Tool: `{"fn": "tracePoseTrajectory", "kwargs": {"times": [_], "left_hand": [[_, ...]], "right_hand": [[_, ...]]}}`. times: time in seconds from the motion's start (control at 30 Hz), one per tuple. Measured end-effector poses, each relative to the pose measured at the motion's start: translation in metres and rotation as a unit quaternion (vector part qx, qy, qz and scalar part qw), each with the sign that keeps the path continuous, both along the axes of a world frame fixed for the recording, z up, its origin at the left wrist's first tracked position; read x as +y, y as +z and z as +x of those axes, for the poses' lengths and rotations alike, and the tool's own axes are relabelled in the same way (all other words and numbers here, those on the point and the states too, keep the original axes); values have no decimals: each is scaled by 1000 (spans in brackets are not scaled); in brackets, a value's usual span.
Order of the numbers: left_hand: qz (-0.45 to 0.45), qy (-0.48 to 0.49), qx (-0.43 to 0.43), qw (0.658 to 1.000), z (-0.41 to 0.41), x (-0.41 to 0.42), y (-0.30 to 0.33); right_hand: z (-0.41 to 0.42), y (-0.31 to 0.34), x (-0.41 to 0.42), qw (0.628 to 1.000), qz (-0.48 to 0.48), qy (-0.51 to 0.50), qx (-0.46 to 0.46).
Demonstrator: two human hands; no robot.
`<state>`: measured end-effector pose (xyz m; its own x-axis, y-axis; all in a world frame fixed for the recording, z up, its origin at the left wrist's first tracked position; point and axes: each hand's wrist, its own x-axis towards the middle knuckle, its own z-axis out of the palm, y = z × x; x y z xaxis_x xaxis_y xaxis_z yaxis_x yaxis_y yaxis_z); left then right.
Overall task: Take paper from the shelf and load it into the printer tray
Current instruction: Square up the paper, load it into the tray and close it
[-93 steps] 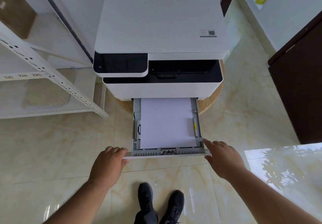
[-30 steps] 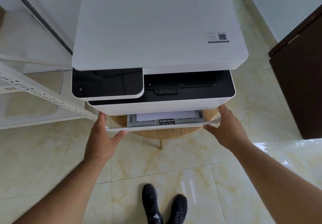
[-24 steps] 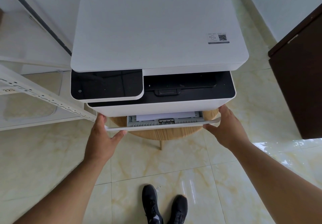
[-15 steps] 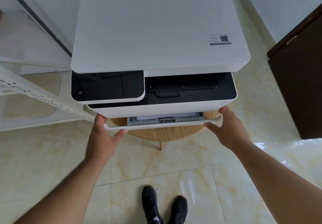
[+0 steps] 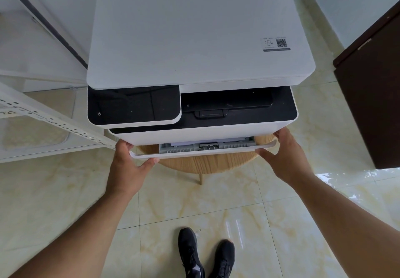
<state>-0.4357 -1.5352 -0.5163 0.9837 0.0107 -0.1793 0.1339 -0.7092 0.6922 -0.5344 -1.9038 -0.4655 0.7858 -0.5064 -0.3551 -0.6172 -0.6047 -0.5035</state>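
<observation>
White plastic fills the upper view: the printer point(image 5: 201, 31) stands on a round wooden table point(image 5: 201, 164), its paper tray point(image 5: 203, 151) drawn out only a little at the bottom front. A thin strip of white paper point(image 5: 184, 143) shows inside the tray, just behind the grey guides, the rest hidden under the printer body.

Both hands hold the tray's front panel at its ends. The left hand point(image 5: 127, 169) grips the left corner — thumb curled under the lower edge, fingers wrapped round the end and up behind it. The right hand point(image 5: 285, 156) grips the right corner in the same way, thumb lying along the underside of the panel and fingers curled over the end, touching the printer's lower side.

Left of the printer stands a white metal shelf point(image 5: 54, 124) with a perforated upright. A dark brown cabinet point(image 5: 372, 93) is at the right. Black shoes point(image 5: 205, 256) stand on the glossy cream tile floor point(image 5: 65, 191) — between the two forearms.
</observation>
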Motion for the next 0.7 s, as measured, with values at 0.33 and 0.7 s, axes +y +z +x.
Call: {"fn": "tracePoseTrajectory", "kwargs": {"times": [0.33,0.7], "left_hand": [[1,-1,-10,1000,1,-1,-2],[-1,4,-19,1000,0,-1,-3]], "right_hand": [[0,-3,-3,1000,3,-6,0],[1,-2,-3,1000,7,-10,-6]]}}
